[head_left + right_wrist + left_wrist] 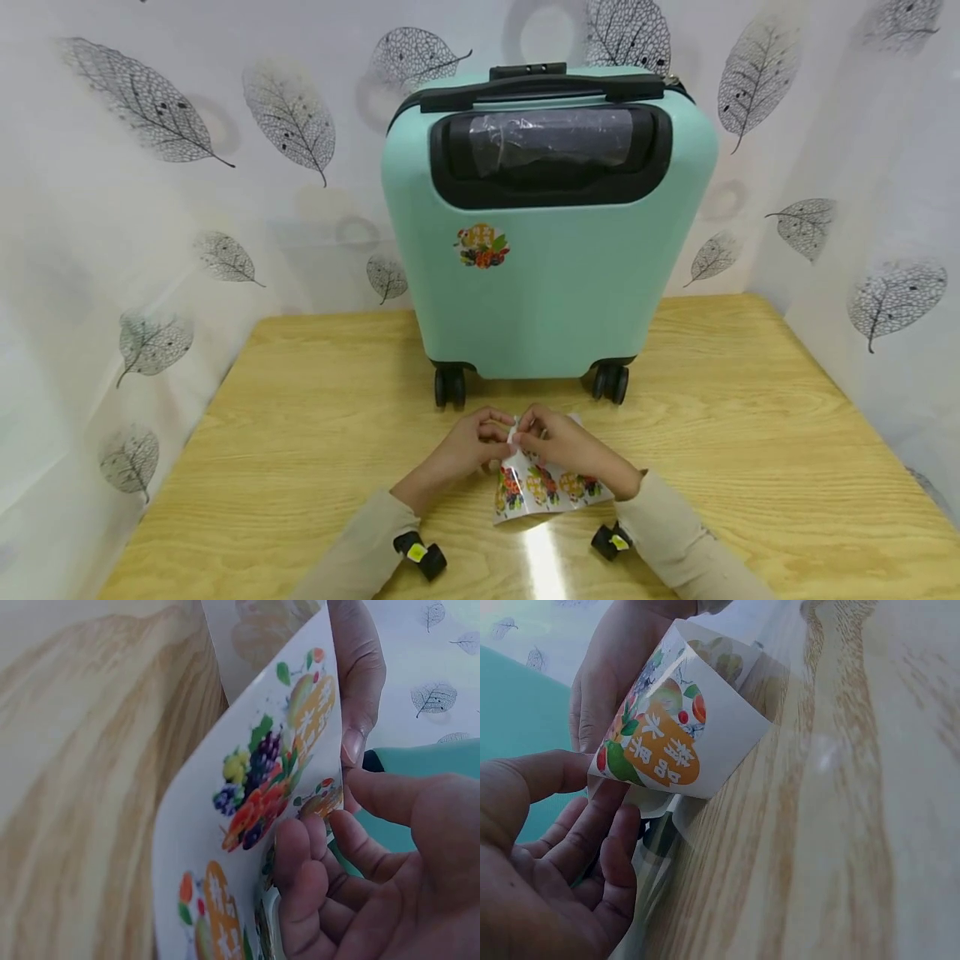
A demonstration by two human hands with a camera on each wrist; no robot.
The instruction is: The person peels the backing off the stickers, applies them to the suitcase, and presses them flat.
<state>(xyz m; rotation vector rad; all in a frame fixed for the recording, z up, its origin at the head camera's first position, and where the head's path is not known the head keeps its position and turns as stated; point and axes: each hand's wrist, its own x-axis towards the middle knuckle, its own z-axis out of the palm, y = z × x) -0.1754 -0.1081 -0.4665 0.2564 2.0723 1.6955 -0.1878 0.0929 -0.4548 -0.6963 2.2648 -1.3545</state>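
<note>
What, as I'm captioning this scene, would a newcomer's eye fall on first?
Probably the big mint-green suitcase, standing upright toward the far side of the wooden table. A colourful fruit sticker stands out left of centre on its facing side in the head view. Nearer the camera, the person's left grip and right grip pinch a curved, glossy sticker sheet.

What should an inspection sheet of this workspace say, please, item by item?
Surface: wooden table, with a bright reflection in front of the hands.
Job's things: fruit-printed sticker sheet, bent; turquoise suitcase, standing on the table, with one fruit sticker on its shell.
Clutter: nothing seen.
Hands: left hand and right hand pinch the sheet's edge, close together.
Cables: nothing seen.
Surroundings: white backdrop with dark leaf prints.
</note>
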